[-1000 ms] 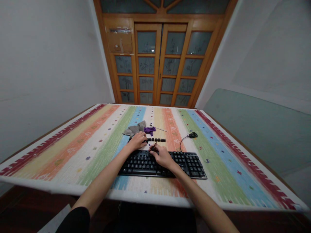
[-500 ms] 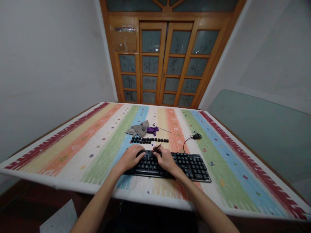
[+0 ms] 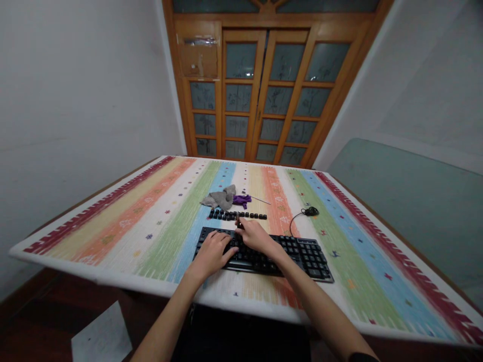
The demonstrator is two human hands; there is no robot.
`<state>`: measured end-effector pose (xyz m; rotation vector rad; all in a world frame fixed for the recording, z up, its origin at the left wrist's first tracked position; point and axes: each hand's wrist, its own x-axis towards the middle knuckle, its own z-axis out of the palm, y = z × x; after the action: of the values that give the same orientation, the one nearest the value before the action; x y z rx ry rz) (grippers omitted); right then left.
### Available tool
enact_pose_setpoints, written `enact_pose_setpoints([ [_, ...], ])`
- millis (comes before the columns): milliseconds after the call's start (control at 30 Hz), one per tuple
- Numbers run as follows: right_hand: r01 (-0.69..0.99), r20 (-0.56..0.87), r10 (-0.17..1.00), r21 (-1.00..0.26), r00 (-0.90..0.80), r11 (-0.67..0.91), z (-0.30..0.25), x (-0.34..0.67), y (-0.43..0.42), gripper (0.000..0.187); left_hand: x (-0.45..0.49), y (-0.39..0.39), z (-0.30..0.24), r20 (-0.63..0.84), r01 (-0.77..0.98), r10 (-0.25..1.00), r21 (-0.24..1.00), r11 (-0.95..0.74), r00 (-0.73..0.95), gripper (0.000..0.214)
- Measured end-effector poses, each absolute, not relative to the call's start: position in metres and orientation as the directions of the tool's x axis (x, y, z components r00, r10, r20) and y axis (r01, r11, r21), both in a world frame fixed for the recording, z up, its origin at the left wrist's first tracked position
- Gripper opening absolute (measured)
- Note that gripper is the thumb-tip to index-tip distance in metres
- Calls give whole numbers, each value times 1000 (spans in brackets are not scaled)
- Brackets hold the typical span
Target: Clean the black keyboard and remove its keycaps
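Observation:
A black keyboard (image 3: 313, 256) lies near the front edge of the table. My left hand (image 3: 214, 253) rests on its left part, fingers extended and apart over the keys, holding nothing. My right hand (image 3: 255, 234) is closed in a pinch above the keyboard's back edge. A small, slim dark tool (image 3: 238, 221) stands upright between its fingertips; its exact kind is too small to make out. Loose black keycaps (image 3: 256, 216) form rows just behind the keyboard, and the right fingertips are close to them. Some keys are hidden under both hands.
A grey cloth (image 3: 222, 198) and a bunched purple cloth (image 3: 242, 200) lie behind the keycaps, beside a thin rod (image 3: 261, 200). The keyboard's coiled cable (image 3: 311, 211) sits at the back right. A striped tablecloth (image 3: 158, 211) covers the table.
My right hand has moved away from me, toward the loose keycaps, and the tool has turned from slanted to upright. My left hand has slid back over the keys. The view has shifted slightly.

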<state>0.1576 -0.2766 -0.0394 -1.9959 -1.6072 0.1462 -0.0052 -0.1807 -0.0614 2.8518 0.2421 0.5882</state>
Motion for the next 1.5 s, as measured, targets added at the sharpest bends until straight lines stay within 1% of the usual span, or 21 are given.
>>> enact_pose_setpoints([
  [100, 826, 242, 924, -551, 296, -120, -37, 166, -273, 13, -3, -184, -61, 360, 133, 213, 233, -963, 909, 29],
  [233, 745, 193, 924, -654, 331, -130, -39, 170, -269, 15, -3, -188, -61, 348, 150, 226, 233, -961, 910, 28],
  [400, 696, 194, 919, -710, 344, -111, -42, 173, -266, 15, -3, -186, -61, 360, 143, 231, 253, -957, 904, 29],
  [533, 601, 171, 908, -793, 382, -104, -39, 178, -268, 12, -1, -179, -56, 343, 134, 230, 282, -950, 911, 29],
  [633, 556, 185, 906, -829, 380, -64, -35, 182, -273, 11, 3, -172, -51, 322, 113, 210, 294, -949, 923, 28],
  [700, 554, 218, 904, -832, 369, -26, -32, 183, -276, 10, 7, -169, -47, 322, 96, 195, 301, -949, 926, 27],
  [800, 573, 276, 896, -819, 349, 29, -28, 182, -282, 11, 15, -164, -40, 366, 48, 170, 319, -947, 915, 26],
  [933, 589, 318, 886, -806, 337, 65, -22, 180, -289, 12, 24, -161, -29, 382, -6, 123, 321, -947, 916, 25],
  [1133, 618, 336, 878, -784, 340, 61, -15, 179, -297, 14, 40, -158, -21, 340, -89, 27, 320, -943, 940, 16],
  [1300, 644, 324, 879, -764, 351, 24, -16, 181, -305, 17, 50, -156, -18, 318, -163, -41, 366, -916, 947, 11],
  [1400, 649, 324, 876, -761, 357, 17, -21, 184, -308, 18, 56, -153, -16, 340, -240, -100, 398, -885, 935, 7],
  [1500, 638, 342, 857, -770, 386, 20, -25, 187, -311, 17, 62, -146, -14, 392, -272, -100, 414, -869, 915, 5],
])
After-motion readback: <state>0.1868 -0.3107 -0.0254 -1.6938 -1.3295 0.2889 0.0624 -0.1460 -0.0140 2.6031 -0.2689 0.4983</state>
